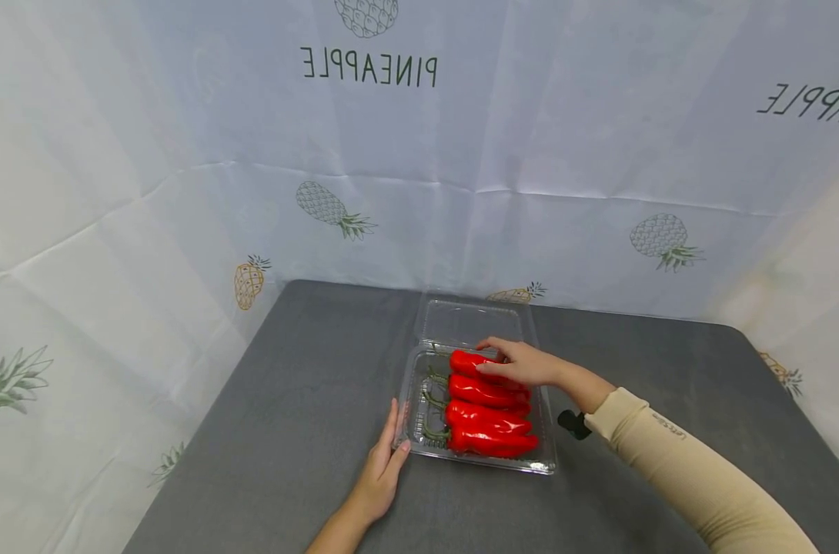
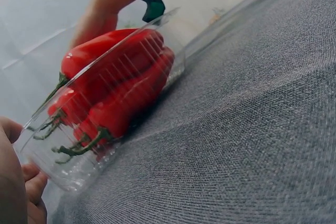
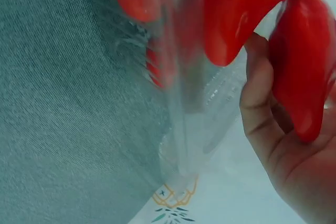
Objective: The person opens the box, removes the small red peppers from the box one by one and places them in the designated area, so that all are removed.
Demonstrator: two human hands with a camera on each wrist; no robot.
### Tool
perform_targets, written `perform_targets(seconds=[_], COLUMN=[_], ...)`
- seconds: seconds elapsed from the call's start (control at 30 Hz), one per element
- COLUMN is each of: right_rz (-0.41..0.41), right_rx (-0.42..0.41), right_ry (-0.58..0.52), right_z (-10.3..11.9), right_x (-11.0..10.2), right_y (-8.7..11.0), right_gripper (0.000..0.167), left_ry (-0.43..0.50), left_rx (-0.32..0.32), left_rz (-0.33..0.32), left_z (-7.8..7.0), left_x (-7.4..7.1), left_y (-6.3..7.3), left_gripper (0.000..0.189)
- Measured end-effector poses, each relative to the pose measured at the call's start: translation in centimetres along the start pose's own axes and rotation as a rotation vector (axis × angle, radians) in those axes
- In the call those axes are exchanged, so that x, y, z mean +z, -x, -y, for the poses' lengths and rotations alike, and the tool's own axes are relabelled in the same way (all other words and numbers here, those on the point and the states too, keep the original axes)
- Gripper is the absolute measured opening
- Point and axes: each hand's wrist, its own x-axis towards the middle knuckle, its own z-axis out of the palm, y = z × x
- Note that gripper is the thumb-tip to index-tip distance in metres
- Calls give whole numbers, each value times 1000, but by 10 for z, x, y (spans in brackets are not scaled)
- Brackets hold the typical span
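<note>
A clear plastic clamshell container [image 1: 412, 385] lies with its lid [image 1: 471, 319] folded back. Several long, glossy red peppers [image 1: 489, 442] with curved green stems fill it side by side, stems toward the left. At the front left corner, my left hand [image 1: 378, 473] holds the container's edge between thumb and fingers; the left wrist view shows these fingertips [image 2: 34, 182] against the plastic wall. Over the rearmost peppers, my right hand [image 1: 523, 363] grips a red pepper [image 3: 302, 66], fingers on one side and thumb on the other. Part of that pepper is hidden by the hand in the head view.
The container stands on a dark grey cloth-covered table [image 1: 309, 369]. White curtains [image 1: 565, 154] with pineapple prints surround the table's back and sides. A black strap piece [image 1: 573, 424] sits by the right wrist.
</note>
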Motion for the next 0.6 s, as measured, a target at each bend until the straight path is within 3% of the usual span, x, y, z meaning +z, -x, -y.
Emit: perform_targets(seconds=[0.43, 0.6], right_rz=[46, 17], right_rx=[-181, -173], right_ry=[-83, -85], right_z=[-3, -4], right_x=[3, 5], right_y=[-1, 1], right_gripper=[48, 49], left_ry=[-3, -2], left_rx=[4, 1], left_rz=[-4, -1], left_z=[-1, -1], left_x=[0, -1], left_y=[0, -1], left_gripper=[60, 60])
